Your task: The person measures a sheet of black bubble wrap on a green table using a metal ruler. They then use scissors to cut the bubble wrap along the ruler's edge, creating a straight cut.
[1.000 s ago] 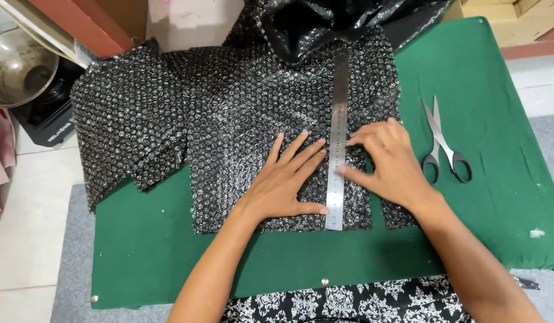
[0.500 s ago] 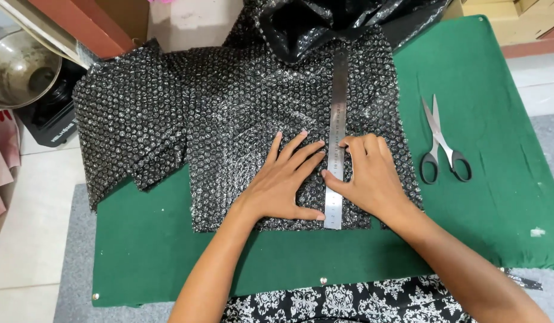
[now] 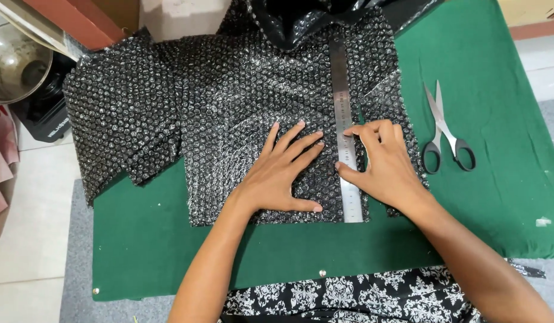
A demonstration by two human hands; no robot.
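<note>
At the far left a shiny round metal bowl (image 3: 13, 69) is cut off by the edge, so only part of it shows; under it sits a black box-like thing (image 3: 46, 116), too dark to make out. A pink cloth (image 3: 1, 155) peeks in lower down, mostly hidden.

The green felt board (image 3: 145, 239) is soft and flat, with small round studs near its front edge. On it lies a big sheet of black bubble wrap (image 3: 229, 101), bumpy and shiny with rows of little round bubbles; its left part hangs past the board, and its top runs out of sight into crinkly black plastic (image 3: 301, 18).

The left hand (image 3: 283, 176) lies flat and open on the bubble wrap, fingers spread, gripping nothing, just left of the ruler. The long thin metal ruler (image 3: 344, 107) lies straight up and down on the wrap; its tiny marks are too small to read. The right hand (image 3: 384, 164) presses on the ruler's lower half, thumb on its left edge and bent fingers on top; I cannot tell if it holds anything underneath, and it hides the wrap's right edge.

To the right, well apart, closed scissors (image 3: 445, 128) with silver blades and dark loop handles rest on the green. A small white scrap (image 3: 543, 222) lies near the right edge. At the bottom, black cloth with white swirls (image 3: 348, 296) shows.
</note>
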